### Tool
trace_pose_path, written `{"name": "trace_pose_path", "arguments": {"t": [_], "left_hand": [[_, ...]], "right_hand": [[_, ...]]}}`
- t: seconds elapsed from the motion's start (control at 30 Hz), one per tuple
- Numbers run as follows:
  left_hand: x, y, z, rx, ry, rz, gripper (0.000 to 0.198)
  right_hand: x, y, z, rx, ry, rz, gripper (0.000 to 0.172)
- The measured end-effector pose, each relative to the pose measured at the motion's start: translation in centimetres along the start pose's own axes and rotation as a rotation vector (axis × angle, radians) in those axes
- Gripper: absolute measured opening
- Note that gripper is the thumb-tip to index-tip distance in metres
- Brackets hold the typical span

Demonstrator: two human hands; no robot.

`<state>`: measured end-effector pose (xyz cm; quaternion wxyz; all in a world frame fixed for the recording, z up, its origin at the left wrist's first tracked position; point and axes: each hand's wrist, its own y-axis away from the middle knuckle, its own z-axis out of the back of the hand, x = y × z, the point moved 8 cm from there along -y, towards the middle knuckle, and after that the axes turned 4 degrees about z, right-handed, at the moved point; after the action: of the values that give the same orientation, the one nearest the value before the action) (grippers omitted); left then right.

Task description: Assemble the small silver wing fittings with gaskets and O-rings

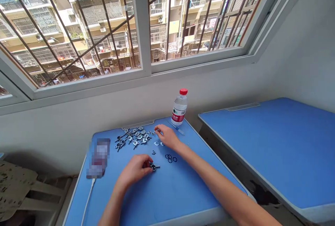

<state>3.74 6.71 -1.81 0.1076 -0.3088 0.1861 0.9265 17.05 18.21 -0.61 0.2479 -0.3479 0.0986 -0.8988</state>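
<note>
My left hand (136,168) is at the near middle of the blue desk, thumb and fingers closed on a small silver metal fitting (154,167) with a dark round centre and a short stem pointing right. Farther back, my right hand (167,137) reaches over the desk beside some small metal pieces (151,133). Its fingertips are pinched together; whatever is between them is too small to make out. Flat silver plates (156,143) lie under and beside that wrist. Between the hands are several black rubber rings (170,158) and a few tiny dark pieces (154,152).
A pile of silver metal fittings (136,137) spreads along the back left. A phone (98,158) with a white cable (88,198) lies at left. A red-capped water bottle (179,109) and a thin screwdriver-like tool (176,128) are at the back right. Another blue desk (274,142) stands right, across a gap.
</note>
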Motion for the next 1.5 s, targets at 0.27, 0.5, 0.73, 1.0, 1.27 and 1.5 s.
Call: {"name": "trace_pose_path", "arguments": {"t": [0.27,0.5,0.73,1.0,1.27,1.5], "left_hand": [[-0.1,0.1,-0.6,0.016,-0.001,-0.022,0.025],[0.3,0.0,-0.6,-0.001,-0.022,-0.013,0.025],[0.1,0.0,-0.7,0.005,-0.049,-0.022,0.023],[0.1,-0.1,-0.9,0.037,-0.014,-0.021,0.026],[0.0,0.1,-0.6,0.047,-0.032,0.016,0.027],[-0.1,-0.1,-0.6,0.028,-0.035,-0.01,0.017]], "right_hand": [[1.4,-2.6,-2.5,0.184,0.293,-0.013,0.021],[0.9,-2.6,-3.8,0.281,0.369,-0.04,0.016],[0.5,-1.0,-1.9,0.249,0.269,-0.051,0.013],[2.2,1.3,0.8,0.225,-0.062,-0.016,0.02],[3.8,5.4,0.5,0.363,-0.177,0.07,0.013],[6.2,7.2,-0.5,0.513,-0.033,0.176,0.01]]}}
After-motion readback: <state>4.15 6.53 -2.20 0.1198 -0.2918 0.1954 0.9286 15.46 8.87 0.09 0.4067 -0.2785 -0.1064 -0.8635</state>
